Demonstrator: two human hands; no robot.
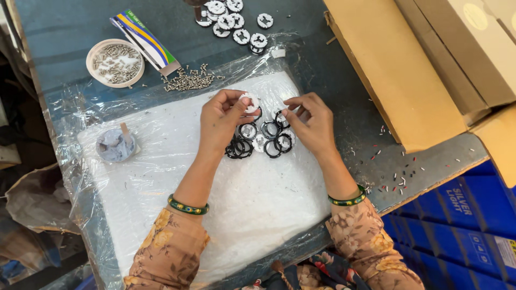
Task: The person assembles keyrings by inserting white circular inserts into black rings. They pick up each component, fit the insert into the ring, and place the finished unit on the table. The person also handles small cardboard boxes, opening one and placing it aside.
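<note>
My left hand [220, 122] pinches a small white round disc [250, 101] between thumb and fingers, above a cluster of black rings [260, 140] lying on a white foam sheet [215, 198] wrapped in clear plastic. My right hand [308, 122] is close beside it, fingertips pinched on a small black ring piece [280, 117] at the edge of the cluster. Both wrists wear green bangles. What lies under my left palm is hidden.
Several finished white discs [234, 19] lie at the top. A white bowl of screws [115, 62], loose screws [189, 81], a striped small box [143, 41] and a paste cup [115, 145] sit left. Cardboard boxes [408, 64] stand right, blue cartons [457, 215] below the table edge.
</note>
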